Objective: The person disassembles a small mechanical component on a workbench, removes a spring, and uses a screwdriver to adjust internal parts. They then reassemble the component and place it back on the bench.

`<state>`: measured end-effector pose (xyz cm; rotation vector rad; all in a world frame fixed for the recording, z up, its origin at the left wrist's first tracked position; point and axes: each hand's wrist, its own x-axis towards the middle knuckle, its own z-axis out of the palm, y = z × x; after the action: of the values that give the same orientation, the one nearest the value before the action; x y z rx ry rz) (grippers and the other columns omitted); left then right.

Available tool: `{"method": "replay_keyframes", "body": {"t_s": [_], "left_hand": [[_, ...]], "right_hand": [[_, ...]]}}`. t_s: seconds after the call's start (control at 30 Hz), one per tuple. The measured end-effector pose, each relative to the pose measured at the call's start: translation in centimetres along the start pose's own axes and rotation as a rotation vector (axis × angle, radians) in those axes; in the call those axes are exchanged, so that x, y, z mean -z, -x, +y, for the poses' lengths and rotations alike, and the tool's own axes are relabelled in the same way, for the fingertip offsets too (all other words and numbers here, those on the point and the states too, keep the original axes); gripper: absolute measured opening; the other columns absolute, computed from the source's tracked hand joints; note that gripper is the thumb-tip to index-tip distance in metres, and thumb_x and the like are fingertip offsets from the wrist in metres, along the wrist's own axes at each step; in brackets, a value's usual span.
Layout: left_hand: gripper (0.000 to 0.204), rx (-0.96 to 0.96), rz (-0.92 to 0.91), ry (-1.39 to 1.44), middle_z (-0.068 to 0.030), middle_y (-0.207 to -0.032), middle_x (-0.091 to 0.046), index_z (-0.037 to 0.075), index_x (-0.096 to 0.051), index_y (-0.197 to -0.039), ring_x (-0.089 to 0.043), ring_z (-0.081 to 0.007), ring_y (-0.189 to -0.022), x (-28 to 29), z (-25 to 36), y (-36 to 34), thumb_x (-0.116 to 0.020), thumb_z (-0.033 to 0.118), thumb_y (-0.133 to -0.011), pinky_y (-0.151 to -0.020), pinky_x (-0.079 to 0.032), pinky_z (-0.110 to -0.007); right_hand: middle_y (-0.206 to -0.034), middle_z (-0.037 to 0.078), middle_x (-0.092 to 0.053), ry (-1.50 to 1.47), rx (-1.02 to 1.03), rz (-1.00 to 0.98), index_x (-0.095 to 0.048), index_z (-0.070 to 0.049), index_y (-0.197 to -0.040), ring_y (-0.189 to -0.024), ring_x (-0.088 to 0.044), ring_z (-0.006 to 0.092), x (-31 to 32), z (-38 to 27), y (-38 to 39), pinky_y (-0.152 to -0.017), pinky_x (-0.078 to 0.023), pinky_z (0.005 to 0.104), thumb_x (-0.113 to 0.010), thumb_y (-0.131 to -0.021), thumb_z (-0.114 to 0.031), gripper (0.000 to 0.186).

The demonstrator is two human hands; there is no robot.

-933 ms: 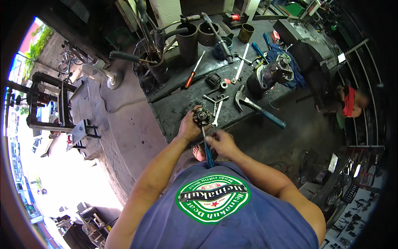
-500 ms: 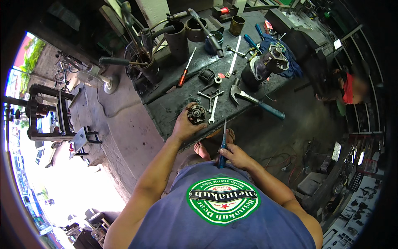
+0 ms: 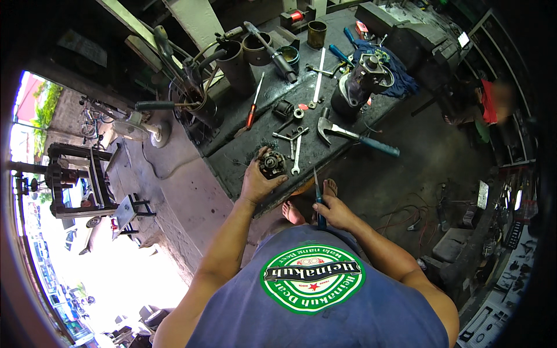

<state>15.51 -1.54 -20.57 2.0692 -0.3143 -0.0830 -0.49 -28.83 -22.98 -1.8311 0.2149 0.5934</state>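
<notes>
My left hand [image 3: 257, 182] is closed around a round, greasy metal motor part [image 3: 272, 165] at the near edge of the dark workbench [image 3: 229, 165]. The part's toothed, open face points up. Close to my body, my right hand [image 3: 335, 211] grips a screwdriver [image 3: 321, 218] by its blue handle, its thin shaft pointing up and away toward the bench. Just right of the motor part lie an open-end wrench [image 3: 296, 156] and a three-armed socket wrench [image 3: 289, 137]. A claw hammer [image 3: 348, 134] with a blue grip rests farther right, its handle reaching past the bench edge.
A red-handled screwdriver [image 3: 251, 113] lies left of a small dark cylinder [image 3: 283, 108]. A larger motor housing [image 3: 352, 95] stands at the right beside a blue cloth [image 3: 400, 78]. Metal cans [image 3: 237, 64] line the back. Another person in red [image 3: 490, 103] is at far right.
The whole view has turned slightly. Both hands keep their holds, and the motor part in my left hand has tilted a little.
</notes>
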Motion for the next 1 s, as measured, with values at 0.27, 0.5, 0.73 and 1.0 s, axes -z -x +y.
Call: {"method": "replay_keyframes", "body": {"t_s": [0.27, 0.5, 0.73, 1.0], "left_hand": [[0.08, 0.074, 0.078, 0.072, -0.0146, -0.13, -0.078, 0.0, -0.064, -0.145, -0.075, -0.0257, -0.123, -1.5, -0.1, 0.5, -0.1, 0.026, -0.079, -0.112, -0.056, -0.039], [0.079, 0.053, 0.097, 0.049, -0.0151, -0.134, -0.077, -0.001, -0.063, -0.148, -0.073, -0.0241, -0.125, -1.7, 0.1, 0.6, -0.097, 0.028, -0.083, -0.114, -0.055, -0.04], [0.082, 0.098, 0.087, 0.124, -0.0158, -0.141, -0.074, -0.001, -0.06, -0.151, -0.071, -0.0245, -0.13, -1.7, 0.1, 0.8, -0.097, 0.026, -0.084, -0.117, -0.053, -0.04], [0.093, 0.114, 0.332, 0.137, -0.0143, -0.133, -0.075, 0.0, -0.058, -0.15, -0.073, -0.0255, -0.126, -4.6, 0.7, 1.9, -0.105, 0.026, -0.075, -0.114, -0.056, -0.041]], "right_hand": [[-0.096, 0.014, -0.082, 0.132, 0.014, -0.036, -0.073, 0.006, -0.113, -0.088, -0.078, 0.0223, 1.1, -0.1, -1.7, -0.083, -0.061, 0.0409, -0.067, -0.113, -0.028, 0.034], [-0.096, 0.014, -0.082, 0.239, 0.033, -0.021, -0.073, 0.007, -0.113, -0.09, -0.079, 0.0235, 1.2, -0.8, -3.1, -0.085, -0.062, 0.0419, -0.068, -0.113, -0.029, 0.036], [-0.104, 0.034, -0.077, 0.069, -0.081, -0.068, -0.074, 0.008, -0.116, -0.106, -0.076, 0.0484, 1.3, -1.8, -3.3, -0.102, -0.055, 0.0524, -0.07, -0.108, -0.042, 0.051], [-0.103, 0.032, -0.078, 0.067, -0.044, 0.012, -0.072, 0.007, -0.112, -0.108, -0.077, 0.0453, 1.6, -0.4, -3.2, -0.099, -0.058, 0.0529, -0.07, -0.109, -0.041, 0.048]]}}
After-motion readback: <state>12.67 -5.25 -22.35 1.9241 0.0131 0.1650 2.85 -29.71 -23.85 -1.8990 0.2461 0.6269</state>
